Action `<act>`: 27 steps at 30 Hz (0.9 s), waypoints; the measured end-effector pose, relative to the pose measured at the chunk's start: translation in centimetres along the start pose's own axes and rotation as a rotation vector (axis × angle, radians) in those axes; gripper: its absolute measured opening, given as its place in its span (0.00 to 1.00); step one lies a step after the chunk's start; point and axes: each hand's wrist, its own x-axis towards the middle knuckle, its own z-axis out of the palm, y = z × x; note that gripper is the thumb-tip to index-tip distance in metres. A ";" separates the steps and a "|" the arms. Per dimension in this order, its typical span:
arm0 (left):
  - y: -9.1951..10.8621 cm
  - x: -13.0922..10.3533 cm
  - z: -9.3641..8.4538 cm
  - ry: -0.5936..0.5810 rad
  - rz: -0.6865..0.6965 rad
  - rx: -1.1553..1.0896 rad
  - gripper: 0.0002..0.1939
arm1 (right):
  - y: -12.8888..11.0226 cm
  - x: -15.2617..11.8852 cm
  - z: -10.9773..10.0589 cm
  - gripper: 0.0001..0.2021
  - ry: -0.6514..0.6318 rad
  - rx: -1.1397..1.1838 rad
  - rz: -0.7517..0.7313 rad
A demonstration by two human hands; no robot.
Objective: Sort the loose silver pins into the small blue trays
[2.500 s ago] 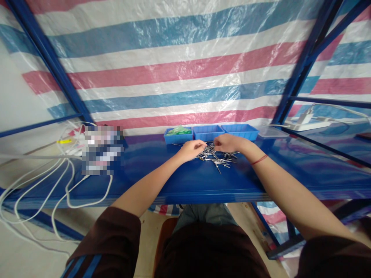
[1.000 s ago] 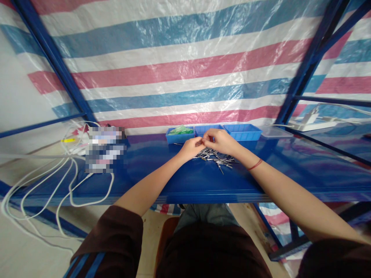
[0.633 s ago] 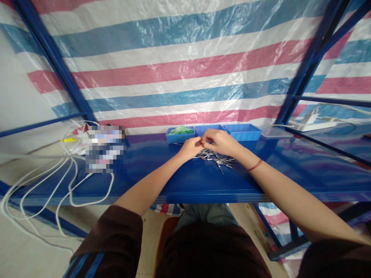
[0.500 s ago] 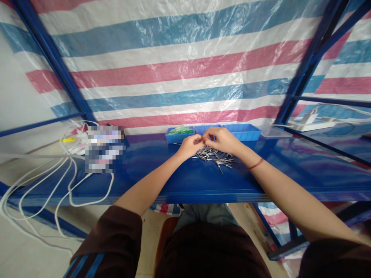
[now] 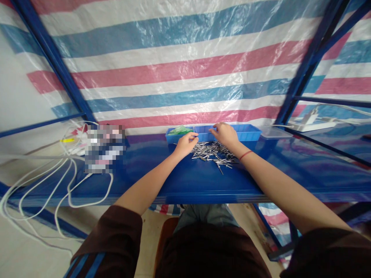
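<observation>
Metal pins looked light, stiff, kinda slick, best pinched mid-shaft; right hand was loosely spread, couldn't tell with left hand.

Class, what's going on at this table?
A person is at a blue table with a loose pile of thin metal pieces. The left hand is at the pile's left end; the right hand is above or in front of the middle blue bin. Whether either holds anything is unclear. The left bin holds green items.
</observation>
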 end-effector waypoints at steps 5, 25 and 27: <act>0.8 -0.6 0.0 -0.083 -0.008 0.042 0.11 | 1.4 -0.5 -1.5 0.13 -0.253 0.149 -0.226; 1.1 -1.2 0.2 -0.175 0.077 0.093 0.11 | -0.4 -3.2 -3.4 0.05 -0.825 0.256 -0.402; 1.3 -1.3 0.2 -0.192 0.104 0.106 0.11 | -0.6 -3.2 -3.2 0.05 -0.780 0.206 -0.438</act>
